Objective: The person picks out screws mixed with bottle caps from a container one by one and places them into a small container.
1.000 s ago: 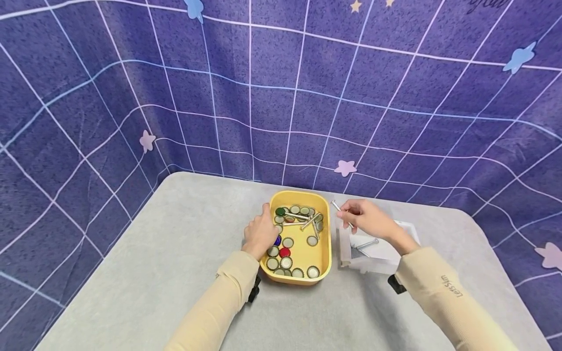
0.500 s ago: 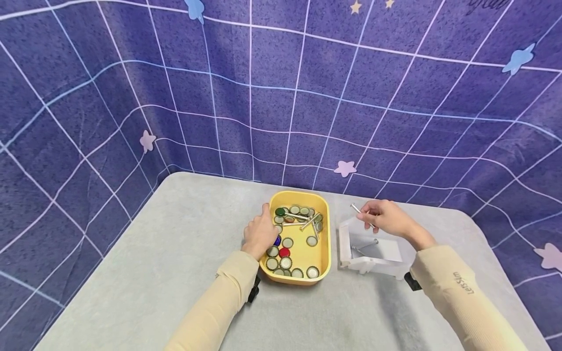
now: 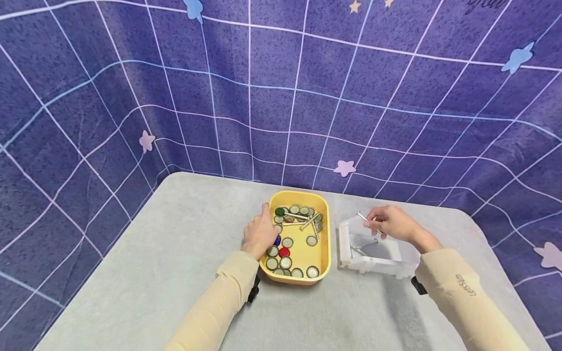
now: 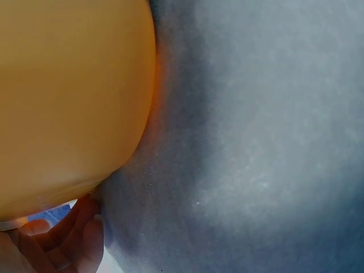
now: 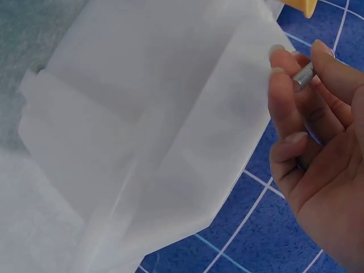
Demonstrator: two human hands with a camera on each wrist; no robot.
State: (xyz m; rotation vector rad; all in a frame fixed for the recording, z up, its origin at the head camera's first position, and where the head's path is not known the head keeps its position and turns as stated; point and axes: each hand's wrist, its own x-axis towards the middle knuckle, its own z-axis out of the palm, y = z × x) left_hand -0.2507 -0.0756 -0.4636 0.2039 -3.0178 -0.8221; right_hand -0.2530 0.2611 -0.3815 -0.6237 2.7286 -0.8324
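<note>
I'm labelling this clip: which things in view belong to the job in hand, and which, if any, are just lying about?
Part of the job:
right hand, pinching a bolt
left hand, holding the yellow bin
white bin, with bolts inside
loose bolts in the yellow bin

Likely incidental:
bottle caps in the yellow bin
starry curtain

Room looked bright and even to me; soft shadow lay on the table [image 3: 145,253] beside the right sleeve [image 3: 470,297]. Left wrist view was dimmer, yellow tub [image 4: 68,102] shaded, soft detail. Right wrist: hazy, white bin [image 5: 142,114] low-contrast.
</note>
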